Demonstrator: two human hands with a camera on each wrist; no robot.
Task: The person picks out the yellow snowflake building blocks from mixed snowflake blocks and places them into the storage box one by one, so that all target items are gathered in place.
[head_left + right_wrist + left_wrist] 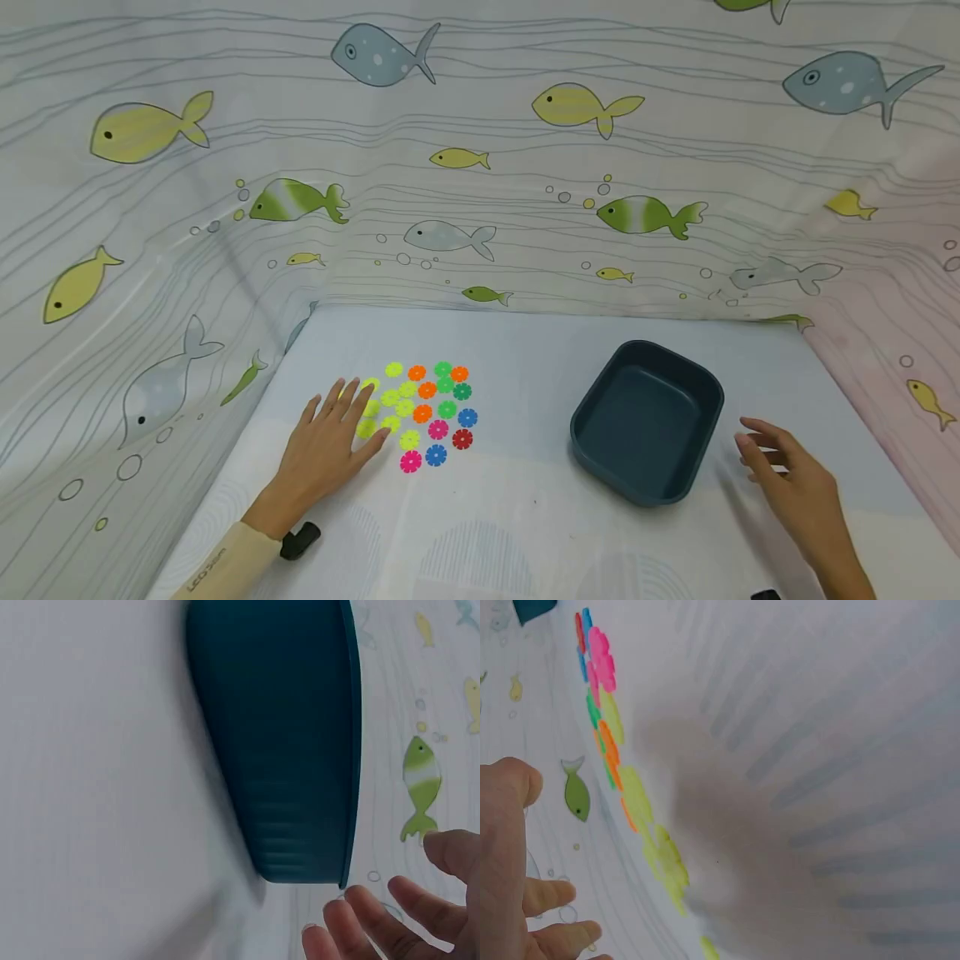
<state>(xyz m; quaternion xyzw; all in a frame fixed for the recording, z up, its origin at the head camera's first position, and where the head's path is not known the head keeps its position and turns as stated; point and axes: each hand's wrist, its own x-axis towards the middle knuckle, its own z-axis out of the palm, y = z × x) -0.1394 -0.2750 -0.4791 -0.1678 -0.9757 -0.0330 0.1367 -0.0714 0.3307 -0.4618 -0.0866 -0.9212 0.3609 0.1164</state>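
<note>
Small notched plastic discs [427, 390] in yellow, orange, green, blue, pink and red lie flat in a loose group left of centre. My left hand [322, 450] is spread at the left side of this group, overlapping some yellow discs [367, 427] in the head view, with nothing in its grasp. A dark teal, rounded rectangular bin [647, 425] stands to the right, and its inside shows no contents. Just right of the bin, my right hand [795, 479] hangs with loosely bent fingers and holds nothing. In the right wrist view its fingertips [360, 900] appear near the bin's rim.
A white cloth with pale striped arcs [472, 558] covers the table. Fabric walls [480, 192] printed with fish and wavy lines enclose it at the back and both sides. A black wrist strap [300, 541] shows at my left sleeve.
</note>
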